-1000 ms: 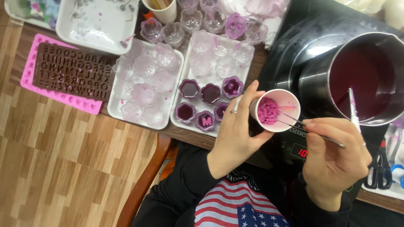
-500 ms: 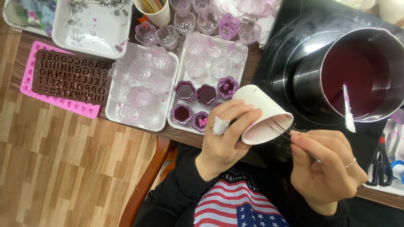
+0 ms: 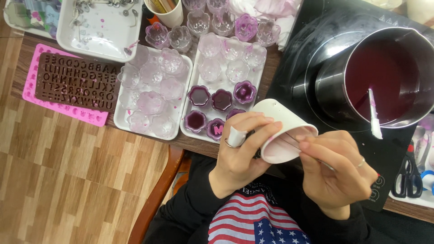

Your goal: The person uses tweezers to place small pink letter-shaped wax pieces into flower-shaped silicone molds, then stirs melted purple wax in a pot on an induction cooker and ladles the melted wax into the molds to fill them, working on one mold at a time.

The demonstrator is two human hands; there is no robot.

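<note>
Sitting on the black cooktop (image 3: 316, 58) at the table's right end, a steel pot (image 3: 384, 72) holds dark purple liquid with a white stick (image 3: 374, 115) leaning in it; left of it, two white trays (image 3: 190, 131) carry clear and purple-filled moulds. Over the near edge, the left hand (image 3: 239, 151) is clamped around a tilted white cup (image 3: 282, 133), and the right hand (image 3: 337, 171) pinches thin tweezers (image 3: 294, 143) into its mouth

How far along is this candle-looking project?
Six flower cups on the near tray already hold purple fill. The left hand tips a paper cup while the right hand works tweezers inside it. Many clear cups remain unfilled, and the pot holds purple liquid.
</note>
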